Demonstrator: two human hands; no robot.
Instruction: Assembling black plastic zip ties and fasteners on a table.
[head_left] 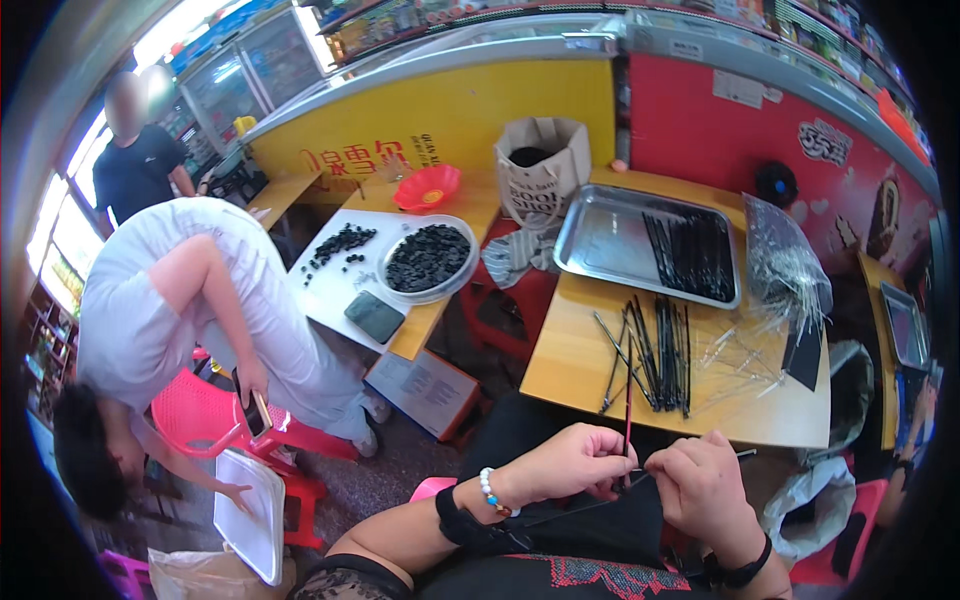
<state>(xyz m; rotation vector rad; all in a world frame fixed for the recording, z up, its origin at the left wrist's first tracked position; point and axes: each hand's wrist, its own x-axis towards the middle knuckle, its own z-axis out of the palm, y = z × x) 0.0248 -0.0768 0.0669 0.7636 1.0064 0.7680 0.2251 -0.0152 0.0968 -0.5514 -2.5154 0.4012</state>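
Note:
Over my lap, my left hand (575, 462) pinches a thin dark stick (628, 412) that stands nearly upright from the fingertips. Close beside it, my right hand (703, 488) is closed with thumb and finger pressed together; what it grips is too small to make out. Just beyond both hands, a loose bundle of thin black sticks (664, 350) lies on the wooden table (565, 345). Thin clear strips (745, 360) are scattered to its right. Farther back, a metal tray (610, 235) holds more black sticks (690, 250) in a row.
A clear plastic bag (785, 255) of thin strips lies at the table's right. On a white board (350, 225) to the left sit a bowl of black pieces (432, 258) and loose ones. A person in light clothes (190, 280) bends over a white tray (250, 515), phone in hand.

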